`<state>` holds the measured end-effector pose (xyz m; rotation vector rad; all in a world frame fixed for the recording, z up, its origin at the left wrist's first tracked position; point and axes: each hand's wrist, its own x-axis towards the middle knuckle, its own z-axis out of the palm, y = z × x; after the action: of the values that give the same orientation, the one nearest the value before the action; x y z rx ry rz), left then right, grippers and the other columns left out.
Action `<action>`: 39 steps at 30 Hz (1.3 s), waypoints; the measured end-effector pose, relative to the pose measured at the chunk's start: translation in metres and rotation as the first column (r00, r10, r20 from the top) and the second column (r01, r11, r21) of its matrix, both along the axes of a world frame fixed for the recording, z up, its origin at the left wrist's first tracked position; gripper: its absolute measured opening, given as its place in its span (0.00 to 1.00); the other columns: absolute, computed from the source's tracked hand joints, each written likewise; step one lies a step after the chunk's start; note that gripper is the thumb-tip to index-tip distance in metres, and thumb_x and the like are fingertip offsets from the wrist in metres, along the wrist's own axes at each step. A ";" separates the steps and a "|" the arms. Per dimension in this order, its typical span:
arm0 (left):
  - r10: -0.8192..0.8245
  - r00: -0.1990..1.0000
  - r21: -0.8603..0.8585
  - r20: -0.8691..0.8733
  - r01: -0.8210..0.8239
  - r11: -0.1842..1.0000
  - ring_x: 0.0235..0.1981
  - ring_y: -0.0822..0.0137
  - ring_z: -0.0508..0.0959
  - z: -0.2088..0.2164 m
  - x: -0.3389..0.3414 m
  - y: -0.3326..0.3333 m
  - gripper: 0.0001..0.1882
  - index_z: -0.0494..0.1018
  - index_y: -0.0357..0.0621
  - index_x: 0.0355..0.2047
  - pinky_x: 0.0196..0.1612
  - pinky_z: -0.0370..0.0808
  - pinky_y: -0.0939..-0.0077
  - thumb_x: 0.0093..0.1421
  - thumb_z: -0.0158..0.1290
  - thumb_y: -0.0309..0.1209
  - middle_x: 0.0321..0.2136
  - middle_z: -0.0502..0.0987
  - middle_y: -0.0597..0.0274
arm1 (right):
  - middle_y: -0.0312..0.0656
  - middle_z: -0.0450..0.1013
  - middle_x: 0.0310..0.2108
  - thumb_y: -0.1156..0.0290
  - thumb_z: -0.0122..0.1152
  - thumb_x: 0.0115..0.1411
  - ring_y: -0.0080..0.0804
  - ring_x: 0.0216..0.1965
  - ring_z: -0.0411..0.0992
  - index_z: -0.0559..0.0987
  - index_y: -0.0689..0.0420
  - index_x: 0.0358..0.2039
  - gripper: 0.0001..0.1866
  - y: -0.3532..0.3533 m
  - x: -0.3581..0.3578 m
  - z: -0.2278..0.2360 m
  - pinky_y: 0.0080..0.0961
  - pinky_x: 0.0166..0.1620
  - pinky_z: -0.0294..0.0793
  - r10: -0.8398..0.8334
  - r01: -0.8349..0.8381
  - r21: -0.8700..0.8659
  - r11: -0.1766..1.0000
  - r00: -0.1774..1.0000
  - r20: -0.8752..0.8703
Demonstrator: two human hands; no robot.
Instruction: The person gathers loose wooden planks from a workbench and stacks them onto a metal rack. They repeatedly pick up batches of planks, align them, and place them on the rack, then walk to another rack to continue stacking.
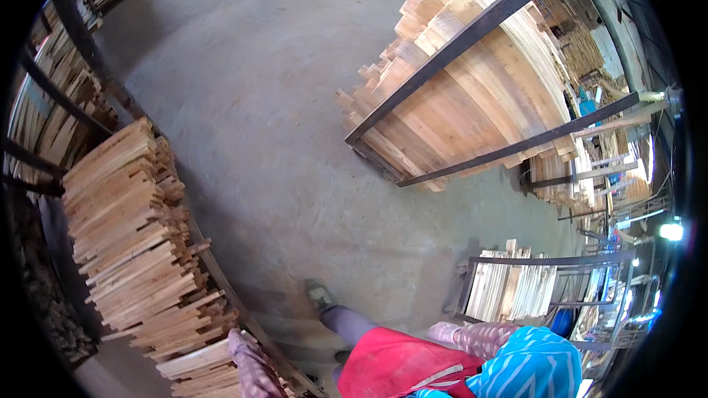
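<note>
At the lower left, my left hand [236, 340] is at the end of a pale wooden board [193, 360] on a long stack of boards [133, 214]. A patterned sleeve covers that arm, and the fingers are too small and hidden to show whether they grip the board. My right hand [442, 331] is beside my red apron [394, 361], away from the stacks. Its fingers cannot be made out, and no held thing shows. Blue striped cloth [535, 365] lies over my right side. My shoe [319, 295] is on the concrete floor.
A tall stack of wide boards [472, 103] stands in a dark metal frame [457, 43] at the upper right. A smaller pale stack [509, 287] sits in another rack at the right. More racked wood [63, 96] lines the far left. Grey floor [265, 140] runs between the racks.
</note>
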<state>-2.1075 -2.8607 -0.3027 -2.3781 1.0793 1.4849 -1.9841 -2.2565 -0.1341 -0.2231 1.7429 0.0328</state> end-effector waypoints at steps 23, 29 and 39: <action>0.167 0.763 0.238 -0.624 -0.018 0.971 0.43 0.55 0.79 0.070 -0.080 -0.098 0.24 0.70 0.50 0.46 0.42 0.79 0.56 0.67 0.50 0.57 0.42 0.78 0.59 | 0.51 0.79 0.48 0.63 0.50 0.64 0.49 0.50 0.77 0.83 0.54 0.47 0.18 -0.154 -0.073 0.036 0.42 0.52 0.76 -0.177 0.176 -0.051 0.983 0.984 -0.006; 0.047 0.678 0.417 -0.733 0.393 0.820 0.21 0.71 0.63 0.163 -0.104 -0.015 0.18 0.59 0.58 0.23 0.24 0.61 0.71 0.70 0.44 0.46 0.19 0.57 0.73 | 0.51 0.78 0.50 0.60 0.46 0.66 0.50 0.52 0.76 0.82 0.52 0.49 0.20 -0.172 -0.114 0.061 0.42 0.55 0.74 -0.374 0.353 -0.139 0.925 0.907 -0.191; -0.471 0.160 -0.235 -0.867 0.703 0.671 0.32 0.74 0.74 0.391 -0.302 0.163 0.16 0.72 0.45 0.51 0.36 0.73 0.77 0.63 0.54 0.33 0.34 0.74 0.69 | 0.50 0.78 0.51 0.53 0.58 0.65 0.43 0.55 0.74 0.74 0.58 0.59 0.28 -0.069 -0.247 0.156 0.37 0.56 0.72 -0.807 0.757 -0.640 0.132 -0.293 -0.513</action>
<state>-2.4090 -2.6981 0.0888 -0.5536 1.6068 2.2849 -2.2309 -2.3255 0.0217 1.3356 2.5004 -1.1907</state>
